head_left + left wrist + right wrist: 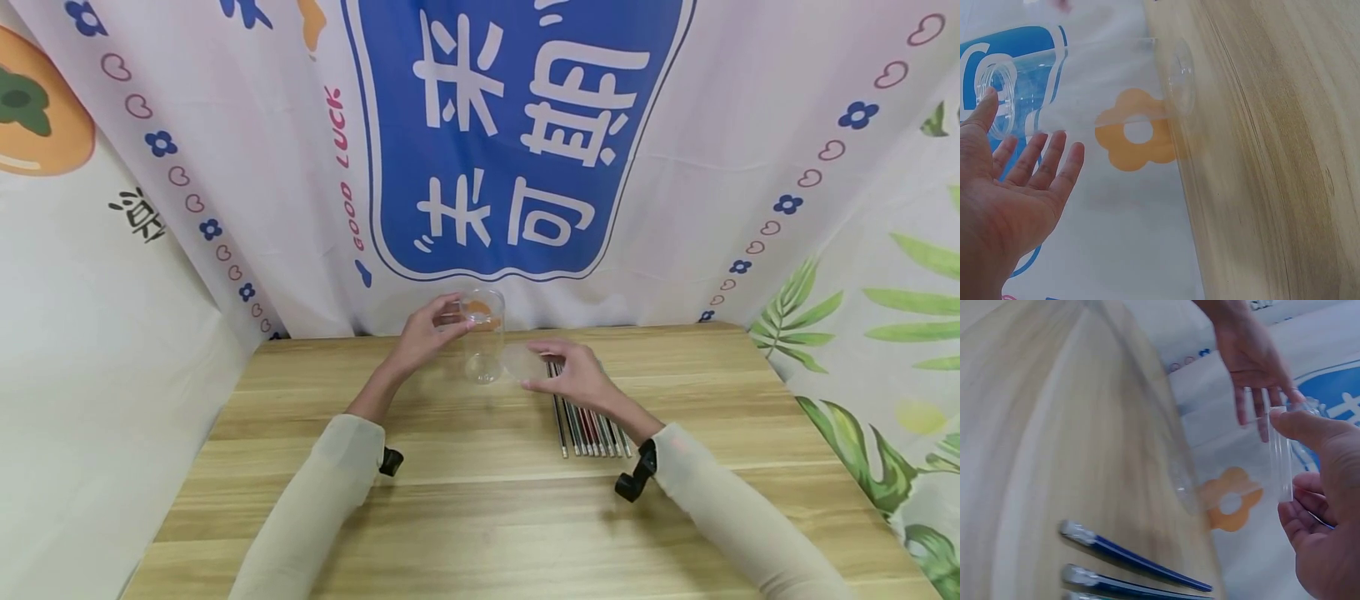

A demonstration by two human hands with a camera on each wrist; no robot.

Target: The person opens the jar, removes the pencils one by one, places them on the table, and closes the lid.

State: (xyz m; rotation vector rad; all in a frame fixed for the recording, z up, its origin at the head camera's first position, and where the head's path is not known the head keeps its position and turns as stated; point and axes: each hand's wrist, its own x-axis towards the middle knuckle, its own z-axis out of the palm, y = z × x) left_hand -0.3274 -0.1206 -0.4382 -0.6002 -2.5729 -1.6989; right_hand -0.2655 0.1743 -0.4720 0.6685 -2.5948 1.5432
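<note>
A clear, see-through plastic jar (486, 340) stands upright on the wooden table near its back edge. My left hand (426, 335) is at the left of the jar's top, its thumb by the rim. In the left wrist view that hand (1016, 194) has its fingers spread and fairly straight, not wrapped round the jar (1104, 84). To the right of the jar, my right hand (573, 375) pinches a clear round lid (522, 363) by its edge. The right wrist view shows the lid (1281, 456) edge-on between thumb and fingers.
Several pencils (588, 429) lie side by side on the table (465, 517), partly under my right hand and forearm. A printed cloth (300, 292) hangs right behind the table's back edge. Black wrist mounts (636, 475) stick out from the sleeves.
</note>
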